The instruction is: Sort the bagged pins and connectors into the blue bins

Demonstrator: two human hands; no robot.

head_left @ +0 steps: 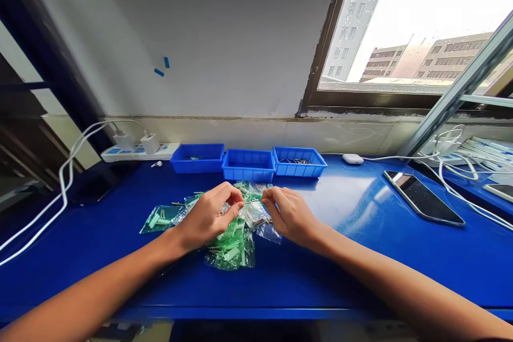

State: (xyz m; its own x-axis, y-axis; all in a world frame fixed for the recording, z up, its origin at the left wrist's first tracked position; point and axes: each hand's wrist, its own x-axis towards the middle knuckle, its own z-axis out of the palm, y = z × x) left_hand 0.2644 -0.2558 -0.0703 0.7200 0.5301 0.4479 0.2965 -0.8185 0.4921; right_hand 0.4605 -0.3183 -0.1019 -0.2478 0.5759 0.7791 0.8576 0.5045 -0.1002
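A thin, pale rod [252, 202] stretches between my two hands; its exact kind is too small to make out. My left hand [208, 214] pinches its left end between thumb and forefinger. At the other end, the fingertips of my right hand [292, 216] are closed on it, where a bit of green shows. Under both hands lies a pile of small clear and green plastic bags [232, 251] with pale pieces inside. One green-tinted bag [159, 220] lies at the pile's left. My hands partly hide the pile.
Behind the pile stand three blue bins: a left bin [196, 165], a middle bin [248, 173], and a right bin [300, 169] with dark thin pieces. A phone [422, 197] and white earbud case [352, 158] lie right. A power strip [140, 154] and cables are back left.
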